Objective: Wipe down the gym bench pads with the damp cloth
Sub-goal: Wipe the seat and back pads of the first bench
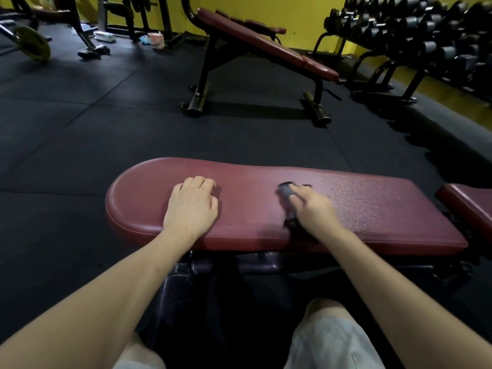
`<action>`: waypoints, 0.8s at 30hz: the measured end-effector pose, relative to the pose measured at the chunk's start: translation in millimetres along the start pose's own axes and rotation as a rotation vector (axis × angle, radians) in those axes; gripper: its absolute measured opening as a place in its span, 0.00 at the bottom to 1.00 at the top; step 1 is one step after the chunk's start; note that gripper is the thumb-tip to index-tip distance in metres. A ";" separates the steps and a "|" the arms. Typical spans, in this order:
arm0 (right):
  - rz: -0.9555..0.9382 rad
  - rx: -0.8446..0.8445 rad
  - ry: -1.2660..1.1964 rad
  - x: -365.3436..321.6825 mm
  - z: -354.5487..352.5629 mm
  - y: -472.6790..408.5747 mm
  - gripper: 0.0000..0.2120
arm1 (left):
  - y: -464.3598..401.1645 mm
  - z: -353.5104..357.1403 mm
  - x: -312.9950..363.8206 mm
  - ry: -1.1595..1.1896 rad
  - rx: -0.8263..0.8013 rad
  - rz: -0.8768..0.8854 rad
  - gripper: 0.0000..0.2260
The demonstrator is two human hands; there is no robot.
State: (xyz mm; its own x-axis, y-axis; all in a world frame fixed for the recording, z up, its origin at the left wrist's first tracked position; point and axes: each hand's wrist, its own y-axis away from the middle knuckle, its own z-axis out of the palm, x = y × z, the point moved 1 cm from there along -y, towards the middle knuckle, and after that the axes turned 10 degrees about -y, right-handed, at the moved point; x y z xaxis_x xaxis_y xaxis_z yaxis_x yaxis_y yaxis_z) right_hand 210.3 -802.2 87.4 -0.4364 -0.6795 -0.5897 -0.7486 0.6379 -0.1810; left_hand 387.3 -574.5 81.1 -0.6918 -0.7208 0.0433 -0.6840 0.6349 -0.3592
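Observation:
A long maroon bench pad point(253, 209) lies flat in front of me, with its rounded end to the left. My left hand point(193, 206) rests on the left part of the pad with bent fingers and holds nothing. Near the pad's middle, my right hand point(314, 209) grips a dark grey damp cloth point(286, 191) and presses it onto the pad. Right of the cloth the pad surface point(372, 201) is speckled with water droplets. A second maroon pad point(468, 203) adjoins at the far right.
An inclined maroon bench point(266, 43) on a black frame stands beyond on the dark rubber floor point(93, 123). A dumbbell rack point(426, 35) lines the yellow wall at the right. A weight plate point(33, 45) and machine legs stand at the far left. My knees in light shorts point(330, 336) are below.

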 end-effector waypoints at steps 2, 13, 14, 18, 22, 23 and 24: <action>0.118 0.026 0.028 9.4 -8.2 -14.9 0.20 | -1.1 0.8 0.5 -0.002 0.000 0.008 0.14; -0.204 0.028 -0.030 -80.6 47.4 39.9 0.17 | -0.9 0.9 -1.1 0.029 0.015 0.074 0.12; -0.162 0.033 -0.012 -67.4 39.4 42.8 0.17 | -1.2 1.0 -1.4 0.044 0.012 0.088 0.12; 0.082 0.107 0.011 -30.6 8.6 40.9 0.18 | -1.9 0.5 -0.7 0.095 0.004 0.141 0.12; 0.132 0.102 0.084 -43.6 11.3 36.0 0.19 | -7.6 2.3 1.8 0.126 -0.032 0.185 0.13; 0.127 0.103 0.089 -48.6 14.1 36.9 0.19 | -9.5 3.5 2.7 0.120 -0.041 0.194 0.13; 0.123 0.108 0.094 -52.4 16.7 37.9 0.19 | -11.0 4.9 4.0 0.110 -0.047 0.204 0.13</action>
State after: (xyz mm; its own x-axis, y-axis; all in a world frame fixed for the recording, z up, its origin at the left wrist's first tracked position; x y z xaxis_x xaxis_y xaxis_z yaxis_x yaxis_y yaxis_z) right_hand 213.2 -736.3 98.3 -0.5697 -0.6216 -0.5376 -0.6308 0.7501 -0.1988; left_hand 393.2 -585.8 80.6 -0.8359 -0.5434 0.0766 -0.5359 0.7782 -0.3273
